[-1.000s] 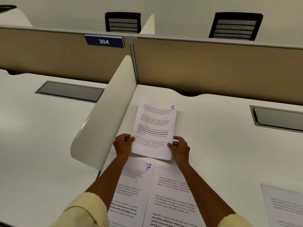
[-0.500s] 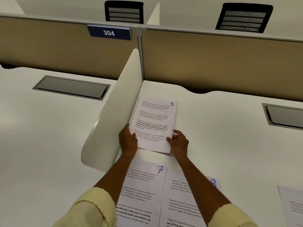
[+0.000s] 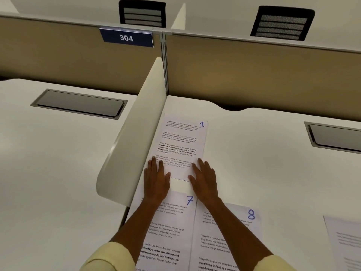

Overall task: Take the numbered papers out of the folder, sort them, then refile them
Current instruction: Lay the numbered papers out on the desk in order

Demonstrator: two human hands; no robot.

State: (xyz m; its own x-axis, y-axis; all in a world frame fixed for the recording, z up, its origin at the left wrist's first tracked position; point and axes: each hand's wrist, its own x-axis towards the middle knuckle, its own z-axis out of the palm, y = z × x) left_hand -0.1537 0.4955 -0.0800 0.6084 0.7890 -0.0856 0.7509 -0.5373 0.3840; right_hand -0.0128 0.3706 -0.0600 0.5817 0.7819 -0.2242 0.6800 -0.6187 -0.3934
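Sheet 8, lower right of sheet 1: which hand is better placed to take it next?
Right hand, probably. It lies flat on the near right corner of sheet 1, with sheet 8 just below on its own side. The left hand would have to cross sheet 7.

Both hands let go of paper 1 [image 3: 180, 145]. The left hand [image 3: 156, 178] and right hand [image 3: 204, 178] now lie flat with straight fingers, pressing its bottom corners onto the surface [image 3: 263, 173].

We saw white papers [image 3: 180, 145] with black print and blue numerals, a navy sign [image 3: 126, 37], tan partitions [image 3: 254, 75], pale yellow sleeves [image 3: 109, 257].
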